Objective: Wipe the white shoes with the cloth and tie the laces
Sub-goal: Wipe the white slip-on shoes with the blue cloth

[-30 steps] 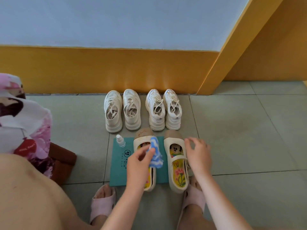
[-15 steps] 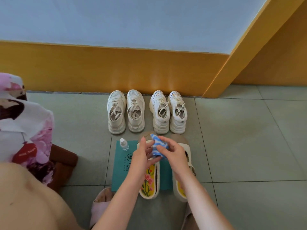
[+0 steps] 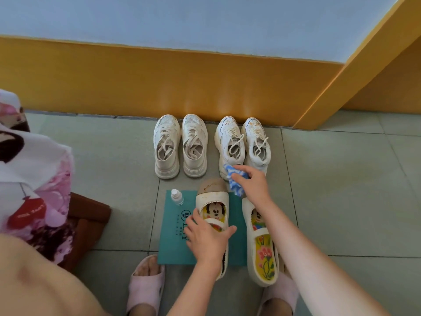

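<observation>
Two pairs of white lace-up sneakers stand against the yellow wall base: a left pair (image 3: 180,145) and a right pair (image 3: 242,145), laces loose. My right hand (image 3: 251,183) holds a crumpled blue-and-white cloth (image 3: 234,182) just in front of the right pair's heels. My left hand (image 3: 208,236) grips the strap area of a cream slip-on shoe (image 3: 213,201) with a cartoon insole, lying on a teal mat (image 3: 173,236). A second cream slip-on (image 3: 262,254) lies beside it under my right forearm.
A small white-capped bottle (image 3: 177,197) stands on the mat's far left corner. My feet in pink slippers (image 3: 145,283) are at the near edge. A floral garment (image 3: 34,179) and a brown object (image 3: 88,215) lie at the left. The floor is grey tile.
The cloth passed from my left hand to my right, which moved forward toward the right sneakers. My left hand dropped onto the left slip-on shoe.
</observation>
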